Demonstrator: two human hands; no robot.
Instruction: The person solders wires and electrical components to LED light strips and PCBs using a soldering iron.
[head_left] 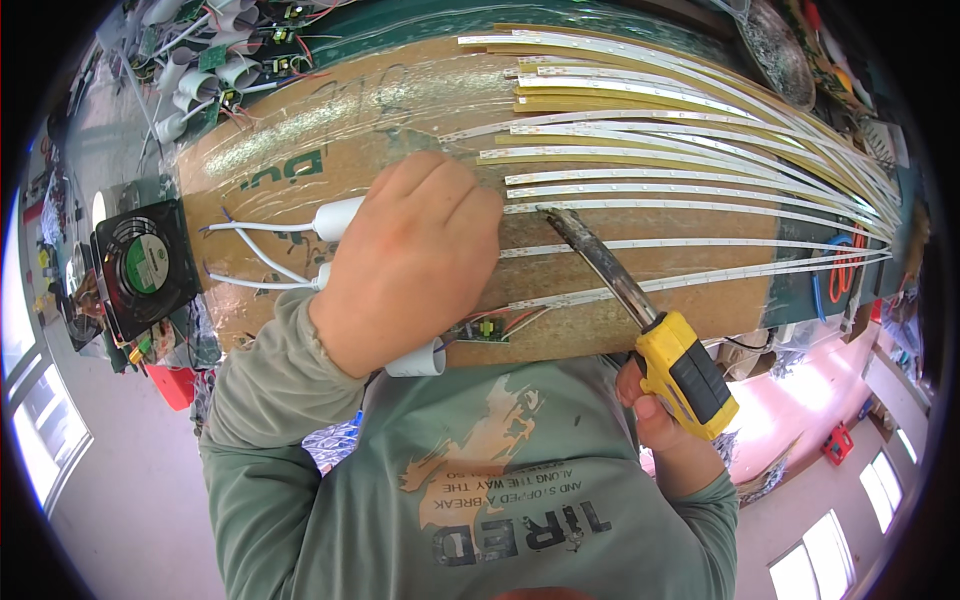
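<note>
The right hand [656, 415] grips a soldering iron [670, 350], best steadied at the white strip [700, 205] beyond; the left hand [410, 262] hides its hold.

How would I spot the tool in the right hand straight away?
Find the cardboard sheet, then the white LED strips fanned across its right side. From the right hand, the soldering iron slants over them. Its yellow-and-black handle sets it apart from the slim strips.

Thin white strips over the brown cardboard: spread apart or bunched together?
Both: the strips fan apart at their left ends but bunch together at the right.
</note>
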